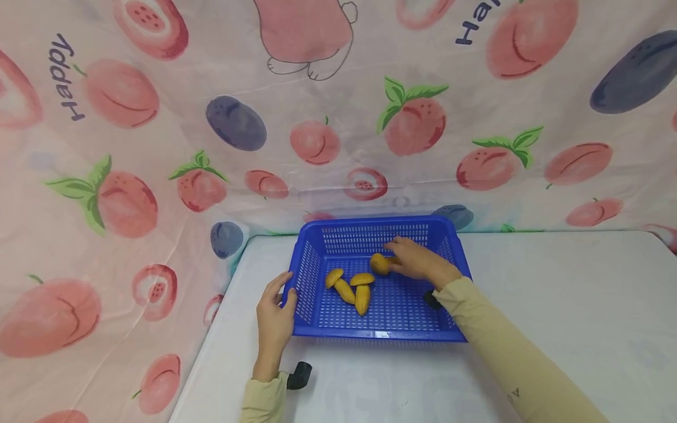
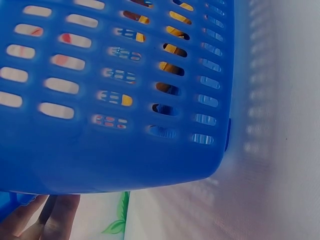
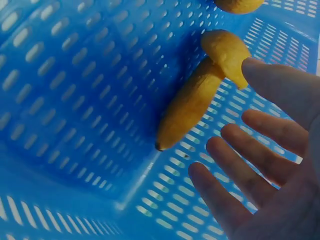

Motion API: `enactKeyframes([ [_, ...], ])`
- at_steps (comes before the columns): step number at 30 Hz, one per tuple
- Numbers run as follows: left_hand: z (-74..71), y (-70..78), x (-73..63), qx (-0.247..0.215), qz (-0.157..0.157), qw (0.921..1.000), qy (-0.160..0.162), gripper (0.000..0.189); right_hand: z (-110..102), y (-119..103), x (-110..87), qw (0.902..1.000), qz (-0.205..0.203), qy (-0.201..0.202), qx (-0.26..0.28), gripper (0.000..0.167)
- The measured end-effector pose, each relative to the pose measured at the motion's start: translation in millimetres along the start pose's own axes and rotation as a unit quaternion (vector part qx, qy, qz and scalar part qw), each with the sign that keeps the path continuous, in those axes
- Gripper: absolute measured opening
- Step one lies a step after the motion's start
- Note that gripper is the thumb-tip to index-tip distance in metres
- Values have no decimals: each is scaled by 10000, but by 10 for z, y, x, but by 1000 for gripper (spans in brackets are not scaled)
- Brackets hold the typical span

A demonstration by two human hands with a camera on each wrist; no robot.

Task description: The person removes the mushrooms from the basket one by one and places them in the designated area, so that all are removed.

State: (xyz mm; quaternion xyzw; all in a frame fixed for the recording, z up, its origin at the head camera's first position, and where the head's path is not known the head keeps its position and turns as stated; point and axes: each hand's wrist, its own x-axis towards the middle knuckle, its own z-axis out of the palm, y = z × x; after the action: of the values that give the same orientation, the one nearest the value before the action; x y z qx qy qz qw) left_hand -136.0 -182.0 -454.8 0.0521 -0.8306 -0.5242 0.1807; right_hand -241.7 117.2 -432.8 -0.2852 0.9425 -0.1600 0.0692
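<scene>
A blue perforated plastic basket (image 1: 382, 335) holds three yellow mushrooms. Two of them, a left mushroom (image 1: 344, 289) and a middle mushroom (image 1: 362, 296), lie side by side on its floor. Beside the right hand (image 1: 420, 261), which reaches inside, is the third mushroom (image 1: 378, 264). In the right wrist view that mushroom (image 3: 187, 105) lies near a wall; the fingers (image 3: 240, 167) are spread and the thumb tip overlaps its cap, contact unclear. The left hand (image 1: 275, 320) grips the basket's left rim. The left wrist view shows the perforated side wall (image 2: 100, 155) and fingers (image 2: 61, 217) at the rim.
The basket stands on a white-covered table (image 1: 555, 294). Behind and to the left hangs a pink fruit-print cloth (image 1: 328, 200). Black devices sit at both wrists, the left wrist device (image 1: 300, 376) and the right wrist device (image 1: 432, 300).
</scene>
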Motion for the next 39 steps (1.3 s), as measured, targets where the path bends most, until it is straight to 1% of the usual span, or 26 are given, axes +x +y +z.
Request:
enactKeyframes([
  [4, 3, -3, 2, 9, -8, 10000, 24, 35, 12, 27, 7, 9999, 92, -94, 56, 44],
  [8, 4, -12, 1, 14, -34, 10000, 5, 36, 28, 53, 12, 9998, 77, -171, 63, 44],
  [12, 8, -28, 2, 12, -36, 10000, -13, 36, 31, 77, 11, 9999, -49, -127, -38, 41],
  [17, -1, -35, 2, 25, -94, 10000, 3, 36, 30, 75, 10, 9999, -94, -96, -39, 38],
  [23, -3, -23, -2, -106, -166, 9998, -26, 36, 53, 88, 21, 9997, -6, -243, -44, 36],
  [27, -4, -24, -7, -228, -229, 9995, -74, 36, 57, 95, 22, 9996, -30, -277, -50, 31],
  [30, 2, -29, -14, -281, -216, 9994, -63, 36, 47, 84, 17, 9996, -41, -277, -4, 29],
  [39, 12, -25, -9, -293, -350, 9990, -38, 36, 53, 105, 54, 9998, -170, -143, -15, 22],
])
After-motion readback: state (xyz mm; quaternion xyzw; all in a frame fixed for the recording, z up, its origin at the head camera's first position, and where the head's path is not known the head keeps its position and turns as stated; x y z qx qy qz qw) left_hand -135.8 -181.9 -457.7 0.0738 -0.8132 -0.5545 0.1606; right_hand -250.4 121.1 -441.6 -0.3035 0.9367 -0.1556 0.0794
